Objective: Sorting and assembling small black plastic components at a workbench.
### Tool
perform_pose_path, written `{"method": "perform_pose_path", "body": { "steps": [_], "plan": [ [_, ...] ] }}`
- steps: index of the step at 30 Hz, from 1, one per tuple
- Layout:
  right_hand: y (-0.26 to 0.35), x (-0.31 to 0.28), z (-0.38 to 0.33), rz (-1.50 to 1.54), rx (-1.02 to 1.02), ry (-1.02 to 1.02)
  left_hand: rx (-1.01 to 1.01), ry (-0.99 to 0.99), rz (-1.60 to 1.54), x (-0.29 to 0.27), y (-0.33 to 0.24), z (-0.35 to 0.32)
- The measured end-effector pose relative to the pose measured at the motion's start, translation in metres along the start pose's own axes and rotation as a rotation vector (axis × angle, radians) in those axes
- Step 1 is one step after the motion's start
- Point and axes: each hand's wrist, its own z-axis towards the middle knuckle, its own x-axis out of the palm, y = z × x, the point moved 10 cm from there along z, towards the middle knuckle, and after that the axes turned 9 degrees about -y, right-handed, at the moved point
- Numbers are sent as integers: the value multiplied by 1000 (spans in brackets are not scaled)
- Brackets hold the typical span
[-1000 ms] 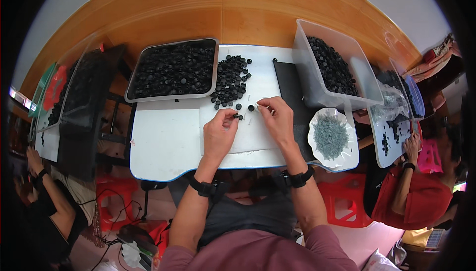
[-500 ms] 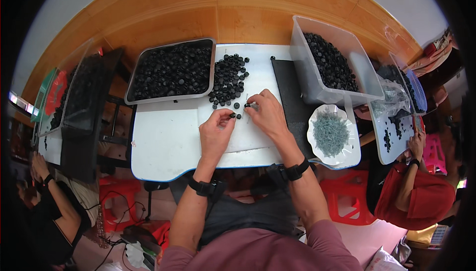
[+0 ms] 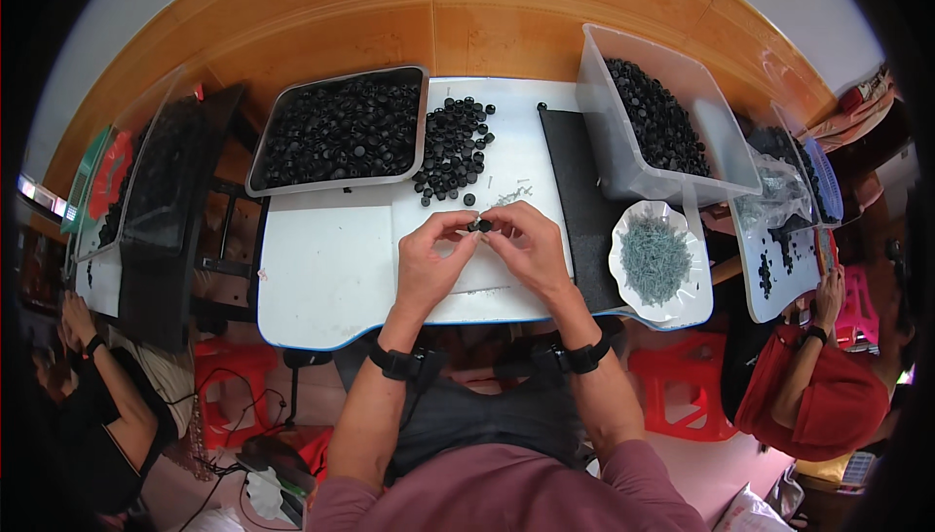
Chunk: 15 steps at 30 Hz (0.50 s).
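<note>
My left hand (image 3: 430, 257) and my right hand (image 3: 531, 252) meet over the white table (image 3: 326, 274), fingertips pinched around small round black caps (image 3: 481, 225). The fingers partly cover these caps, so I cannot tell exactly how they fit together. Just beyond the fingertips, a single black cap (image 3: 469, 200) lies on the table, at the near end of a loose pile of black caps (image 3: 450, 147). A scatter of thin, small grey pieces (image 3: 514, 193), like screws or pins, lies behind my right hand.
A metal tray (image 3: 255, 174) full of black caps stands back left. A clear plastic bin (image 3: 672, 178) of caps is back right, beside a black mat (image 3: 577, 201). A scalloped white dish (image 3: 620, 284) holds grey-green pins. Two other people sit at tables either side; red stools (image 3: 682, 415) stand below.
My hands have come together; the right moved down and left to the left hand's fingertips. The grey pieces behind it are now uncovered. The view has shifted slightly.
</note>
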Motion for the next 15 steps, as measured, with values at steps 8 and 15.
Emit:
{"method": "perform_pose_path", "body": {
  "steps": [8,15],
  "plan": [
    [-1,9,-6,88,59,6,-144,81,-193,5,16,-2],
    [-22,13,-9,297,241,28,-244,6,-169,-2,24,-4]
  ]
}}
